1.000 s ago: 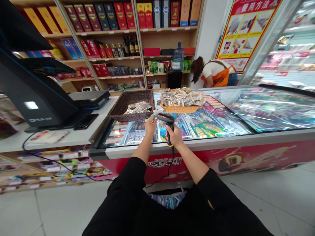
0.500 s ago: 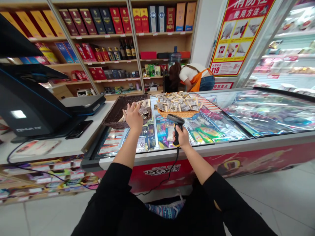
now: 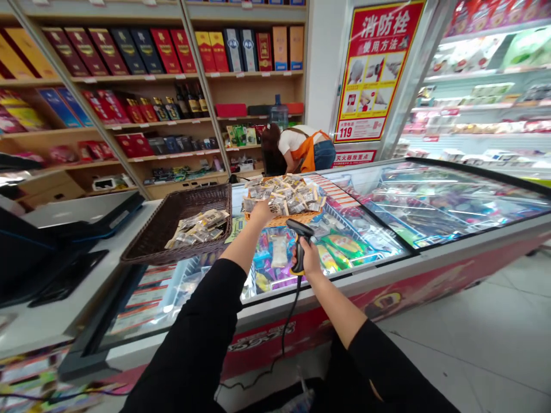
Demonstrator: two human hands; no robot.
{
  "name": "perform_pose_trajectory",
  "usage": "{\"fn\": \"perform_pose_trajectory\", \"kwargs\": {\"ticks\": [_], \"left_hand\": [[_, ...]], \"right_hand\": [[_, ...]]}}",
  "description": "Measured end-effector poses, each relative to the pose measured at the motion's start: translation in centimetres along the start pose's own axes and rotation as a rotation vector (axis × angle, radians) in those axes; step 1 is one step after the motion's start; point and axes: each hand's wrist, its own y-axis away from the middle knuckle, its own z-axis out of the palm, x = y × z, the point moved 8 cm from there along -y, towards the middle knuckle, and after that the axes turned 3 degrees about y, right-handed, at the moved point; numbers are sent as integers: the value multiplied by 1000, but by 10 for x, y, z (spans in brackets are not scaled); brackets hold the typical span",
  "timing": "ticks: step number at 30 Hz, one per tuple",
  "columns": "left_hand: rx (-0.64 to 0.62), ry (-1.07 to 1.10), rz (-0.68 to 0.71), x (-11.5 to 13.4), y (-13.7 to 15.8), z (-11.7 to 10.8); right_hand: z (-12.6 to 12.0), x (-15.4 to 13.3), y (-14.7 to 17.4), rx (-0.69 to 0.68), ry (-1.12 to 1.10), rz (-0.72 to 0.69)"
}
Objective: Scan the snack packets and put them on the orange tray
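Note:
My right hand (image 3: pixel 310 258) is closed around the handle of a black and yellow barcode scanner (image 3: pixel 300 244), its cable hanging down. The scanner is over the glass freezer top, near the front edge of the orange wicker basket (image 3: pixel 301 219). That basket is heaped with small beige and clear snack packets (image 3: pixel 297 195). My left hand (image 3: pixel 260 212) reaches to the basket's left side and touches the packets; its fingers are mostly hidden. To the left is a dark brown wicker basket (image 3: pixel 146 232) with a smaller pile of similar packets (image 3: pixel 200 226).
Beneath the baskets stands a glass-topped chest freezer (image 3: pixel 383 261). A counter (image 3: pixel 81 298) with a black checkout machine (image 3: pixel 26 252) is on the left. A person in an orange apron (image 3: pixel 303 152) bends down behind the freezer, before shelves of boxes.
My left hand has moved right, from above the dark brown basket to the packets in the orange one. The view has turned right. My right hand still holds the scanner.

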Motion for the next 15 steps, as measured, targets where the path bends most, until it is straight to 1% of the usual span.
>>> {"fn": "perform_pose_trajectory", "kwargs": {"ticks": [1, 3, 6, 9, 12, 14, 15], "left_hand": [[-3, -24, -28, -3, -5, 3], [42, -57, -36, -6, -10, 1], [100, -53, 53, -2, -2, -9], [122, 4, 161, 2, 15, -23], [253, 51, 277, 3, 41, -48], [314, 111, 303, -4, 60, -57], [314, 164, 285, -11, 67, -58]], "right_hand": [[1, 1, 0, -2, 6, -4], [4, 2, 0, -11, 8, -8], [6, 3, -1, -26, 6, 0], [6, 3, -1, -36, 7, 9], [5, 2, 0, -37, -11, -5], [4, 2, 2, -24, -23, -19], [4, 3, 3, -17, -23, -26]]}}
